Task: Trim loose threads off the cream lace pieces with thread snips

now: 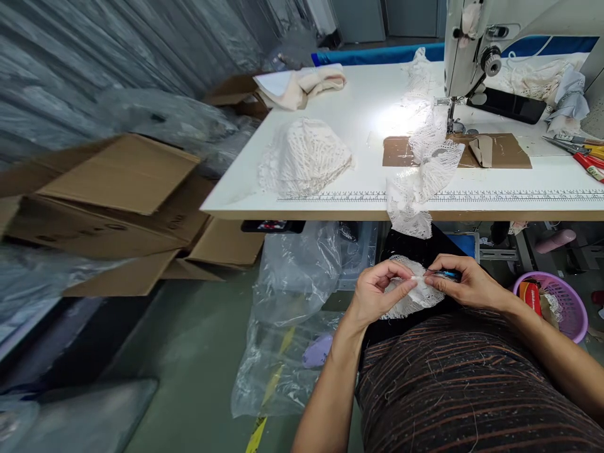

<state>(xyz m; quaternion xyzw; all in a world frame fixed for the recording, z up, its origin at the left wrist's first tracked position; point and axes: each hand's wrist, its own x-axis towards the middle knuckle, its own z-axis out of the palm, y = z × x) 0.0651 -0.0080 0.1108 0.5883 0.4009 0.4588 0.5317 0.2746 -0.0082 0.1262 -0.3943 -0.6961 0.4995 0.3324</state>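
Over my lap, my left hand point(381, 290) is closed, thumb and fingers pinching a piece of white lace point(406, 307). Opposite it, my right hand point(465, 281) is closed too, its fingertips on the same lace close to the left ones. A small blue and dark tool point(447, 275) shows within the right hand; its kind is mostly hidden. Above my hands, a strip of white lace point(436, 170) runs from beside the sewing machine's presser foot point(453, 119) down over the table's front edge. Whether it joins the piece in my hands cannot be made out.
A pile of white lace point(314, 157) and folded cream fabric point(302, 85) lie on the white table point(236, 195). A phone point(509, 105) and scissors point(587, 160) are at right. Cardboard boxes point(123, 182) stand left; a purple basket point(573, 308) is on the lower right.
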